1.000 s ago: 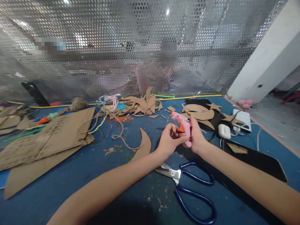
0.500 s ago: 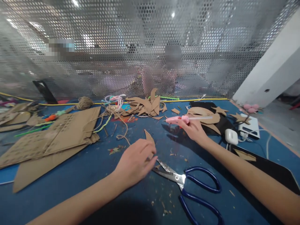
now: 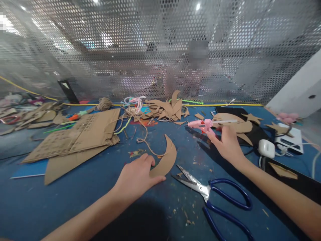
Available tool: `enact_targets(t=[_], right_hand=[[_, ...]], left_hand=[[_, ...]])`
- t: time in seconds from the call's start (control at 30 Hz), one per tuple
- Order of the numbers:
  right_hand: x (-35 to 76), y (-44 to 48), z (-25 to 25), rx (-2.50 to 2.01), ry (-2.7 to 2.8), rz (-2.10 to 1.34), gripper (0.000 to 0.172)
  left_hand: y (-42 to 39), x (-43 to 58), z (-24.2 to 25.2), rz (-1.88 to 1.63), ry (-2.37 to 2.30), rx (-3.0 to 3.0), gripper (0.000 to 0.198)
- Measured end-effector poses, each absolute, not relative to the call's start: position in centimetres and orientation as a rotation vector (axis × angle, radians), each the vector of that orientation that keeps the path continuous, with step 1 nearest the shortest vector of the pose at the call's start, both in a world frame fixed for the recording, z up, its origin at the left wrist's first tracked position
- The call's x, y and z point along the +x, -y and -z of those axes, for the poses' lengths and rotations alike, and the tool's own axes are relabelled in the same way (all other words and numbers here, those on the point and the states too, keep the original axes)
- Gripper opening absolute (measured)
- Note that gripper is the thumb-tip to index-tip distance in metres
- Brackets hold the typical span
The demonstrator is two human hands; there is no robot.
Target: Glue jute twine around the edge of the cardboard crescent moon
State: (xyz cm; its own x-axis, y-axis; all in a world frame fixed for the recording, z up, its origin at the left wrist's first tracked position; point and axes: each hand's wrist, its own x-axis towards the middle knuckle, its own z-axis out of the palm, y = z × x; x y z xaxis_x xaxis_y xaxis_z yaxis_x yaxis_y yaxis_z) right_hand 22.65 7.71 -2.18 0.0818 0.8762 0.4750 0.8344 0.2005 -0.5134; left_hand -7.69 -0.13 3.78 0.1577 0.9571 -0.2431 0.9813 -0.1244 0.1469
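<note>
My left hand [image 3: 136,175] lies low over the table with thumb and fingers spread around the lower end of a cardboard crescent [image 3: 168,157]. The palm hides that end. A strand of twine [image 3: 147,142] reaches the crescent's inner edge. On the right, my right hand [image 3: 227,144] is closed around a pink hot glue gun [image 3: 207,124], its nozzle pointing left and a clear glue stick sticking out behind. Large scissors [image 3: 203,190] with dark blue handles lie with parted blades between my two arms.
Folded cardboard [image 3: 87,134] lies left, near a twine ball [image 3: 104,104]. Cardboard cutouts [image 3: 168,108] pile up by the perforated metal screen [image 3: 160,60]. At right are cardboard stars [image 3: 281,129], a white earbud case [image 3: 266,148] and cables. Small scraps dot the blue table [image 3: 100,197].
My left hand has spread its fingers and shifted off the crescent, which now shows more fully. The view has turned left; my right hand still holds the glue gun.
</note>
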Motion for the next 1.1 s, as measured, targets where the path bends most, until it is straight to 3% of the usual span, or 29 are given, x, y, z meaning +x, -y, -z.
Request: enact_targets(t=[0.17, 0.23, 0.37, 0.47, 0.6, 0.73, 0.87, 1.0, 1.1], right_hand=[[22.4, -3.9, 2.2, -1.621, 1.813, -0.183, 0.026], [21.7, -2.3, 1.6, -1.632, 1.866, -0.335, 0.022], [19.2, -0.5, 0.2, -1.639, 1.898, -0.739, 0.02], [17.0, -0.5, -0.7, -1.641, 1.928, -0.949, 0.02], [13.8, -1.7, -1.7, -1.731, 2.069, -0.893, 0.025], [10.7, -2.6, -1.4, -1.804, 2.093, -0.682, 0.043], [9.4, -2.1, -0.5, -1.826, 2.032, -0.622, 0.044], [9.7, 0.0, -0.7, -1.749, 1.959, -0.77, 0.032], [9.5, 1.7, -1.3, -1.583, 1.821, -1.185, 0.036]], left_hand=[[-2.1, -10.4, -3.5, -0.076, -1.756, 2.319, 0.033], [-3.7, -11.6, -2.7, -0.194, -1.633, 2.484, 0.036], [-5.8, -12.4, -0.9, -0.305, -1.423, 2.511, 0.014], [-5.8, -11.6, -0.7, -0.405, -1.455, 2.389, 0.019], [-4.5, -10.6, -1.4, -0.493, -1.599, 2.271, 0.021], [-3.4, -10.3, -1.7, -0.549, -1.629, 2.185, 0.017], [-2.7, -10.0, -1.6, -0.658, -1.574, 2.108, 0.017], [-1.7, -9.4, -1.6, -0.739, -1.537, 2.054, 0.017], [-0.3, -8.6, -1.6, -0.798, -1.502, 2.022, 0.017]])
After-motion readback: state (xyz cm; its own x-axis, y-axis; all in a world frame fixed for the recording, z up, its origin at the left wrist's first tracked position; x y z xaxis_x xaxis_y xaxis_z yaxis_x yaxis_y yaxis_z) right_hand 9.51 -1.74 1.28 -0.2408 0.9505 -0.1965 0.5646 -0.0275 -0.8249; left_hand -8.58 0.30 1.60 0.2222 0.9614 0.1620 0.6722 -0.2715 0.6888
